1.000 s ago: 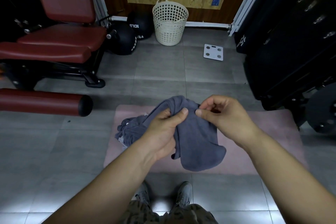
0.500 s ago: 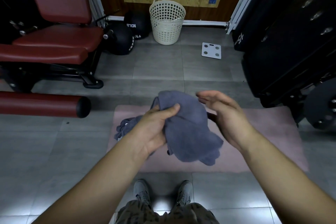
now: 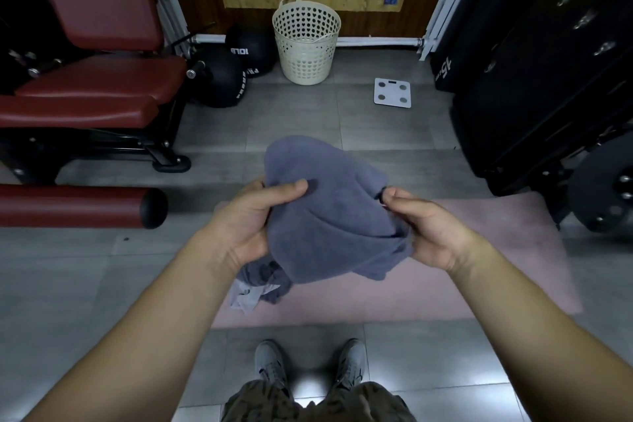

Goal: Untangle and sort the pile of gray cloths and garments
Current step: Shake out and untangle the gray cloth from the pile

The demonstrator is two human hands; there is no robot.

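Note:
A gray-blue towel (image 3: 332, 212) is held up in the air between both hands, bunched and draped over them. My left hand (image 3: 253, 216) grips its left side, thumb laid across the top. My right hand (image 3: 424, 226) pinches its right edge with thumb and curled fingers. Below the towel, on a pink mat (image 3: 479, 267) on the floor, lies a small pile of gray garments (image 3: 260, 284), partly hidden by the towel and my left wrist.
A cream laundry basket (image 3: 306, 44) stands at the far wall. A white scale (image 3: 392, 92) lies on the tiles to its right. A red weight bench (image 3: 85, 86) and black medicine balls (image 3: 222, 79) are on the left; black gym equipment (image 3: 548, 79) fills the right.
The towel has been lifted higher and away from the pile. My right hand, open beside it half a second ago, now pinches its right edge. My left hand keeps its grip.

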